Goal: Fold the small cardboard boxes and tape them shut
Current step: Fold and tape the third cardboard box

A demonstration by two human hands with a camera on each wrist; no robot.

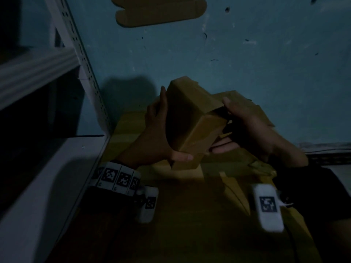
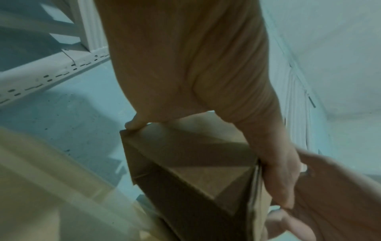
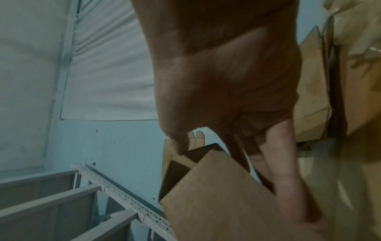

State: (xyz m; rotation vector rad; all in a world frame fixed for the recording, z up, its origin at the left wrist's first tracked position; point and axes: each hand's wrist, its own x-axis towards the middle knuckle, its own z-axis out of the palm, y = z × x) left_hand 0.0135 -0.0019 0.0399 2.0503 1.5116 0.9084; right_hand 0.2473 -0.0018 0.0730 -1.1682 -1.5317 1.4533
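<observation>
Plain brown cardboard box folded up, tilted, one end open, gripped by left hand and right hand

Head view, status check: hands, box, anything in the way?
Left hand grips small brown cardboard box, held off the floor. Right hand at its open end, thumb on top edge, fingers underneath. No tape seen. Flat cardboard blanks lie clear.

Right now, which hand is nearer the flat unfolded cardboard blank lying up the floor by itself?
Left, narrowly. The left hand grips the box on the side toward the flat cardboard blank; the right hand works the box's far end, slightly farther.
</observation>
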